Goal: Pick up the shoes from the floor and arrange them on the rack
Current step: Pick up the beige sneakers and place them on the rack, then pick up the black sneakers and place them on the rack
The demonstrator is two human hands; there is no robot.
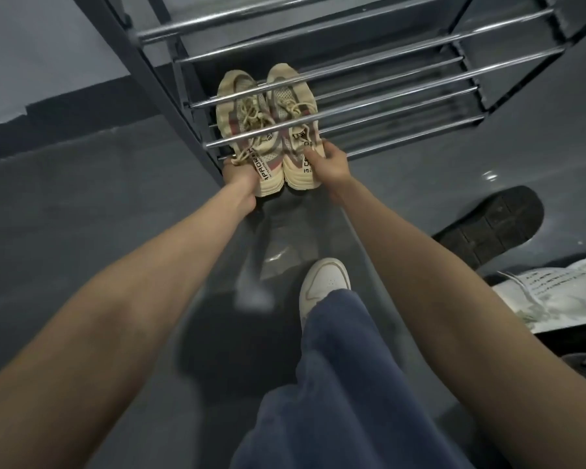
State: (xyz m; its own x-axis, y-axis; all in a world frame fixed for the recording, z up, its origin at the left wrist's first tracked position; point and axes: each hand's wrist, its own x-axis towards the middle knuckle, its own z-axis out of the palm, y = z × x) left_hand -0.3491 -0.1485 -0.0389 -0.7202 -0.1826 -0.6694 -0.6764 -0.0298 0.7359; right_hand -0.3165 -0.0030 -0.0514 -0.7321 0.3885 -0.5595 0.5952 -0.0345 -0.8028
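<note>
Two beige sneakers [268,130] sit side by side on low rack [352,110] shelf, heels at front edge. Left hand [239,179], right hand [330,164] curl round heels. Placement step; next, release, fetch black shoe [491,225] right of rack.

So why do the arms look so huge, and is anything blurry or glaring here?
Head view: wide-angle lens stretches the forearms near the edges; the floor shows a glare spot at right; the rack bars gleam; the beige sneakers stay sharp, the trouser leg is blurred.

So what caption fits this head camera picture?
Two hands, left hand and right hand, slide a beige pair of sneakers onto the rack.
</note>
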